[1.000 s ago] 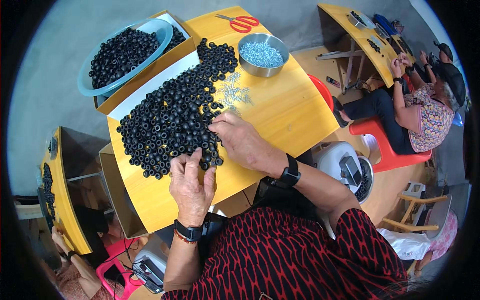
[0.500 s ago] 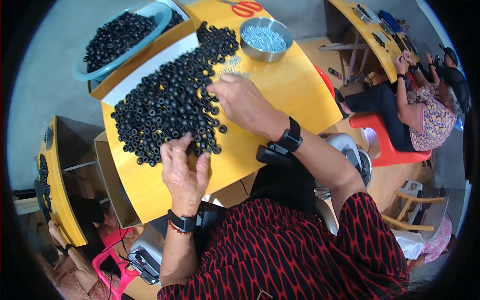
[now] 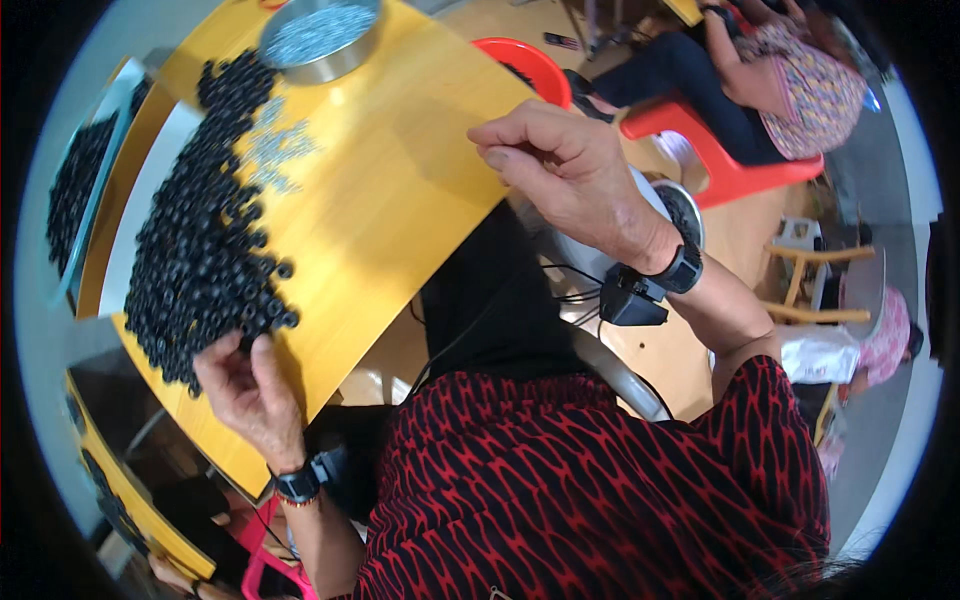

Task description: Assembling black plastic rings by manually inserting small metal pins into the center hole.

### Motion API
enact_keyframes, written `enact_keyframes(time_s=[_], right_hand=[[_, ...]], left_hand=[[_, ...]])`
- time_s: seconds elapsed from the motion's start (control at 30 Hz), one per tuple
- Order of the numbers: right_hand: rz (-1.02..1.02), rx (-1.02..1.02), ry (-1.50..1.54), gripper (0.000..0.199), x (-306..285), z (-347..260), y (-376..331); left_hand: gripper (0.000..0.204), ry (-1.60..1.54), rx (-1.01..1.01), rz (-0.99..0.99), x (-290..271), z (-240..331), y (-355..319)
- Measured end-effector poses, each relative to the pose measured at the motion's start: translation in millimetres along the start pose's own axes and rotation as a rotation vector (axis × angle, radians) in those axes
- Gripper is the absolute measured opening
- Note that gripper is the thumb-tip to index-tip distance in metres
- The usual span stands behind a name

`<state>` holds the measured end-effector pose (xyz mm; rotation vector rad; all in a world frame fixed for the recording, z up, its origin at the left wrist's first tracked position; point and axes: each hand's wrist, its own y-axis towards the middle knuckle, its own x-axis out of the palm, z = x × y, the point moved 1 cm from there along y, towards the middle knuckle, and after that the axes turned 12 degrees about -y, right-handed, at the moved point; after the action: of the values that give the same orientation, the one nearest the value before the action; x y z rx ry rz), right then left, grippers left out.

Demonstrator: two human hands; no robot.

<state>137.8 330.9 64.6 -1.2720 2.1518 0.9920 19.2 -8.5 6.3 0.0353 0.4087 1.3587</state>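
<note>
A big pile of small black rings lies on the left part of the yellow table. My left hand is at the pile's near edge, with thumb and fingers pinched on a black ring. My right hand hovers over the table's right edge, away from the pile. Its fingers are curled and pinched together, and anything between them is too small to see. Loose silvery parts lie beside the pile. A metal bowl of the same parts stands at the far end.
At the far left, a blue tray holds more black rings, next to a white sheet. A white round device sits below my right wrist. A red stool and a seated person are beyond the table.
My right hand has come off the pile and the silvery parts and moved right, to the table's edge. The view has swung closer and to the right. My left hand stays at the pile's near edge.
</note>
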Motion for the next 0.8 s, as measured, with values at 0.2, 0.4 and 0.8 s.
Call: enact_keyframes(time_s=[0.2,0.4,0.8], right_hand=[[0.003,0.421,0.171,0.018,-36,30,-67],[0.035,0.627,0.282,0.020,-59,64,-104],[0.785,0.803,0.371,0.028,-170,128,-197]], left_hand=[[0.014,0.027,0.037,0.038,-7,-8,-1],[0.014,-0.057,-0.047,0.080,-29,-31,0],[0.025,0.202,0.110,0.018,-21,-11,5]])
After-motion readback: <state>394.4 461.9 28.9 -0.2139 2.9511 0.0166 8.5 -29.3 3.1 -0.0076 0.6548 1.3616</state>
